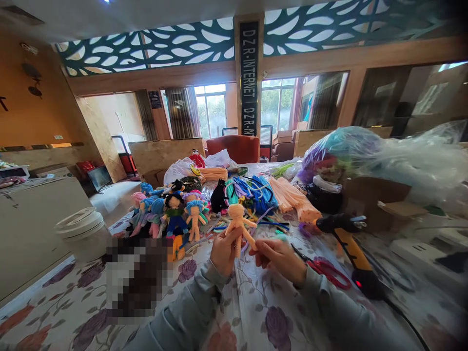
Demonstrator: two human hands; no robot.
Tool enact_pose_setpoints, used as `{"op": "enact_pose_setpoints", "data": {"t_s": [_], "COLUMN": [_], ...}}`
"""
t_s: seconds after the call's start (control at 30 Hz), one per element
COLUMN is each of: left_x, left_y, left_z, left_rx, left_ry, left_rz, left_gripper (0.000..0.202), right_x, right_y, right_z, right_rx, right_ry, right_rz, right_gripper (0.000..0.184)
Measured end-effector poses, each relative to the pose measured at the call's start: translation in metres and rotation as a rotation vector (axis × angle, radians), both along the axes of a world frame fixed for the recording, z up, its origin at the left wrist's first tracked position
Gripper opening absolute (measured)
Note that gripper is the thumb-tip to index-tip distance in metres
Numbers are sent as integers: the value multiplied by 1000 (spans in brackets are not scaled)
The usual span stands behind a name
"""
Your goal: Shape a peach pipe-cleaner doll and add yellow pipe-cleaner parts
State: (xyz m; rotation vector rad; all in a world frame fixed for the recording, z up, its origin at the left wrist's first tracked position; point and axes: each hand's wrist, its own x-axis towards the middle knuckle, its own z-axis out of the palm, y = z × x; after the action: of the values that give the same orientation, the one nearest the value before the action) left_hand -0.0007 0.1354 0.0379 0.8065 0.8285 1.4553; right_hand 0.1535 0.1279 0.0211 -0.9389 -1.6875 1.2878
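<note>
A peach-coloured doll (236, 214) made of fuzzy stems is held upright above the table, with a round head, two arms and two legs. My left hand (224, 251) is closed on its body and one side. The fingertips of my right hand (274, 256) pinch the end of the leg on the right. Behind it lie bundles of blue fuzzy stems (261, 192) and peach fuzzy stems (292, 197). To the left sits a group of finished-looking small dolls (175, 209), some with blue or black hair.
Red-handled scissors (329, 272) lie right of my right hand. Beyond them stands a yellow and black glue gun (351, 248) with a cable. A white lidded bucket (83, 234) is at left. Plastic bags (413, 151) and a cardboard box (376, 202) fill the right back. A flowered tablecloth (252, 312) covers the table.
</note>
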Motion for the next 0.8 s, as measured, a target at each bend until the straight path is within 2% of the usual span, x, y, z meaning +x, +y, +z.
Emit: {"op": "enact_pose_setpoints", "data": {"t_s": [0.17, 0.3, 0.4, 0.47, 0.63, 0.8], "left_x": [1, 1, 1, 1, 3, 5], "left_y": [-1, 0, 0, 0, 0, -1], "left_z": [0, -1, -1, -1, -4, -9], "left_rx": [-6, 4, 1, -2, 52, 117], "left_ry": [-10, -21, -17, -21, 11, 73], "left_rz": [-14, -34, -48, -50, -79, -107], "left_gripper": [28, 28, 29, 29, 26, 23], "right_x": [0, 1, 0, 0, 0, -1], "right_y": [-3, -7, -8, -8, -5, -2], "right_z": [-1, 4, 6, 5, 4, 0], "right_rx": [298, 492, 562, 510, 238, 117], "right_ry": [-199, -338, -400, -378, -177, -75], "right_rz": [-43, -110, -139, -130, -12, -33], "right_gripper": [36, 34, 35, 38, 48, 49]}}
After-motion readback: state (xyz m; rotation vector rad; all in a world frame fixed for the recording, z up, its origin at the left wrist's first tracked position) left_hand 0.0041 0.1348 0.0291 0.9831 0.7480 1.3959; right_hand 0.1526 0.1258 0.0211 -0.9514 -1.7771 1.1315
